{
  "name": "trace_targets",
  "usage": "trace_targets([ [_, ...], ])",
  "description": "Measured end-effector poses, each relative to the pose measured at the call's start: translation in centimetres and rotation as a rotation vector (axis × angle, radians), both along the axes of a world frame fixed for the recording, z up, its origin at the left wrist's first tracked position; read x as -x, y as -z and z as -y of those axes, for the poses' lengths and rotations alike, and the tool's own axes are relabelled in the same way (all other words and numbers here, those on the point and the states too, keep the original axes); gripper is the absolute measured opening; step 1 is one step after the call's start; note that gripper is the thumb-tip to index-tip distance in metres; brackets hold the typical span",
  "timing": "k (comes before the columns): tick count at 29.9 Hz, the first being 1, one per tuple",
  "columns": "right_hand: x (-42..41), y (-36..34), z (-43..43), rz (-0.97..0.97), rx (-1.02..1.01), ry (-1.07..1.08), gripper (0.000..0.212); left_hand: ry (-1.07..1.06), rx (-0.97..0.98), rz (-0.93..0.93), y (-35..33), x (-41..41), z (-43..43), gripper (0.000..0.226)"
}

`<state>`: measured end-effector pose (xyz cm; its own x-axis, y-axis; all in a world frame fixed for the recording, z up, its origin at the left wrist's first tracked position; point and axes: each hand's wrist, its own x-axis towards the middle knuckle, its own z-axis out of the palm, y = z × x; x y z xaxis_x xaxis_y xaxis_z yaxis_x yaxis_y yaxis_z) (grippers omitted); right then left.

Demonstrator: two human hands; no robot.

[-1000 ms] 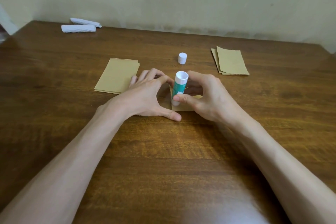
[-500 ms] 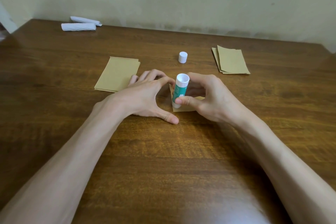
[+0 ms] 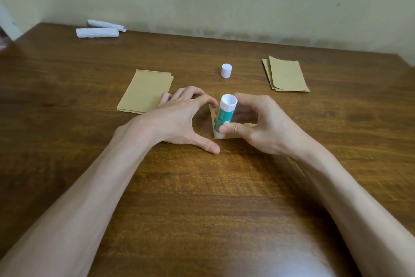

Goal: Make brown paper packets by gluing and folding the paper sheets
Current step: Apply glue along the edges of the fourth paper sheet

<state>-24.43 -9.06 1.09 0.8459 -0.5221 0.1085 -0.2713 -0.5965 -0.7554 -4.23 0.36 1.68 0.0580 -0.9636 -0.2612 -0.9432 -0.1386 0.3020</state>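
A small brown paper sheet lies on the wooden table in the middle, mostly hidden under my hands. My right hand grips a white and green glue stick, its lower end pressed on the sheet near its front left corner. My left hand lies spread beside it, fingertips on the sheet's far left edge, thumb on the table. The glue stick's white cap stands apart behind them.
A stack of brown sheets lies at the left, just behind my left hand. Folded brown packets lie at the right. Two white paper rolls rest at the far left corner near the wall.
The glue stick's lower end has slid a little toward me along the sheet's left edge. My left hand has stayed put.
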Motion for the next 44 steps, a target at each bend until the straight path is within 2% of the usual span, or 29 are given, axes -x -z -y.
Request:
trace_targets([
  [5, 0.3, -0.2, -0.2, 0.011, -0.036, 0.004, 0.029, 0.004, 0.008, -0.006, -0.1, 0.1, -0.1, 0.111],
  [8, 0.7, -0.5, -0.1, 0.034, -0.132, 0.023, 0.029, 0.009, 0.026, -0.015, 0.1, 0.1, -0.1, 0.108],
  [10, 1.2, -1.1, 0.1, 0.126, -0.255, 0.085, 0.031, 0.012, 0.043, -0.020, 0.3, -0.1, 0.0, 0.107],
  [14, 2.4, -2.1, 0.9, 0.433, -0.575, 0.247, 0.036, 0.024, 0.060, -0.030, 0.7, -0.3, 0.0, 0.105],
  [16, 2.3, -2.3, 0.9, 0.483, -0.617, 0.317, 0.039, 0.029, 0.059, -0.048, 0.8, -0.5, 0.0, 0.101],
  [18, 1.9, -2.1, 0.7, 0.488, -0.613, 0.371, 0.036, 0.021, 0.059, -0.078, 0.9, -0.9, 0.0, 0.089],
  [22, 1.3, -1.8, 0.5, 0.482, -0.607, 0.437, 0.024, -0.034, 0.192, -0.134, 1.6, -1.3, 0.7, 0.045],
  [27, 1.1, -1.1, 0.7, 0.384, -0.536, 0.447, 0.035, -0.145, 0.376, -0.158, 3.0, -0.8, 1.7, 0.025],
  [32, 0.8, -0.4, 0.6, 0.356, -0.471, 0.410, 0.031, -0.220, 0.449, -0.162, 3.6, -0.3, 2.2, 0.023],
  [40, 0.0, 0.6, 0.2, 0.205, -0.121, 0.149, 0.026, -0.276, 0.434, -0.202, 3.4, -0.5, 2.3, 0.031],
  [44, -0.2, 1.0, 0.4, 0.138, -0.057, 0.085, 0.024, -0.306, 0.403, -0.201, 3.2, -0.4, 2.4, 0.035],
])
